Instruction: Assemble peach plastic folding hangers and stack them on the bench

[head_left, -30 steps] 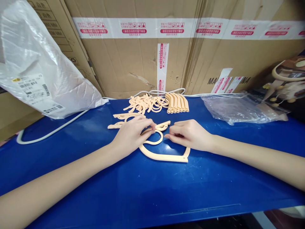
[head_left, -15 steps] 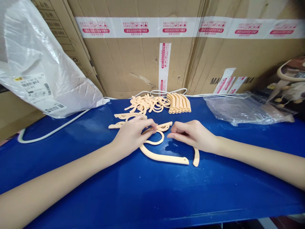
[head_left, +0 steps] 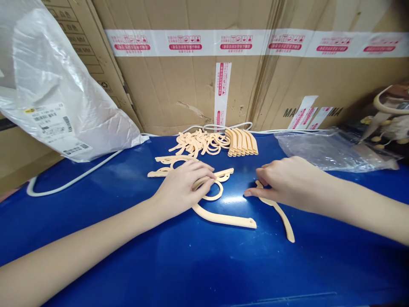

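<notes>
My left hand (head_left: 188, 183) is closed at left of centre, its thumb and fingertips pinched on a cream plastic hanger hook (head_left: 217, 194) with a round loop. Below that hand, a long curved hanger arm (head_left: 226, 218) with a hole near its end reaches out to the right; its other end is hidden. My right hand (head_left: 281, 181) has its fingers curled around a second curved hanger arm (head_left: 283, 219). The tail of that piece points down and right. Other cream hanger pieces (head_left: 159, 172) lie behind my left hand, partly covered by it.
A loose heap of cream hooks (head_left: 198, 143) and a neat row of curved arms (head_left: 241, 143) sit at the back of the blue table (head_left: 198, 273). Clear plastic bag (head_left: 332, 149) at right, white parcel bag (head_left: 73, 98) at left, cardboard boxes (head_left: 179, 85) behind. A white cable (head_left: 73, 181) runs along.
My right hand has moved right, away from the left, and the curved arm has moved with it, showing more of its length. My left hand has stayed nearly in place; the view tilted slightly.
</notes>
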### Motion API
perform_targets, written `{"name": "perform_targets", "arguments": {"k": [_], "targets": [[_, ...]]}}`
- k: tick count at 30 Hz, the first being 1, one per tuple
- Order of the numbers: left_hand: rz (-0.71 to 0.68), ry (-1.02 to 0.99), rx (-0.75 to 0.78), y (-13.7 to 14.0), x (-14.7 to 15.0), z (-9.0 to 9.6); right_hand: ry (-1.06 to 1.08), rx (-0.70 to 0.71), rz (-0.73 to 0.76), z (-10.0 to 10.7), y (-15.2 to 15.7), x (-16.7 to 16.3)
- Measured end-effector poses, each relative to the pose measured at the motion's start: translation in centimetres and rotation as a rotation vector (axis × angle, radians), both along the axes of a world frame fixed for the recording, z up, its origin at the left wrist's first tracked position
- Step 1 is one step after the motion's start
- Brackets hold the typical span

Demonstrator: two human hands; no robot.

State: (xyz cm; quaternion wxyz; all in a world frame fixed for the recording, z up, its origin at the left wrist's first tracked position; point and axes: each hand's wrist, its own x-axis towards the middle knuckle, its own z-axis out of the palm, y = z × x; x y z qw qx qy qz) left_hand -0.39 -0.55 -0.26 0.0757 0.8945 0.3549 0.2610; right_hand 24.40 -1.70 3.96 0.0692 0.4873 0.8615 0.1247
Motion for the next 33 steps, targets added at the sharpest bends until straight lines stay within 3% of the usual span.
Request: {"name": "perform_targets", "arguments": {"k": [3, 9, 14, 20, 24, 29, 33], "targets": [[-0.062, 0.057, 0.021, -0.4, 0.2, 0.6, 0.093, 0.005, 0.053, -1.0, -0.3, 0.3], [-0.261, 0.111, -0.047, -1.0, 0.3, 1.1, 0.374, -0.185, 0.166, -1.4, -0.3, 1.1], [-0.366, 0.133, -0.121, -0.8, 0.2, 1.1, 0.449, -0.195, 0.269, -2.1, -0.2, 0.9], [-0.356, 0.215, -0.044, -0.8, 0.6, 1.1, 0.527, -0.148, 0.385, -3.0, 0.3, 1.0], [-0.316, 0.206, -0.018, -0.9, 0.6, 1.0, 0.586, -0.144, 0.337, -3.2, 0.1, 0.8], [-0.269, 0.134, -0.102, -0.5, 0.3, 0.7, 0.704, -0.191, 0.199, -3.6, -0.3, 0.3], [-0.270, 0.126, -0.141, -0.2, 0.2, 0.6, 0.690, -0.125, 0.275, -3.9, -0.2, 0.2]]}}
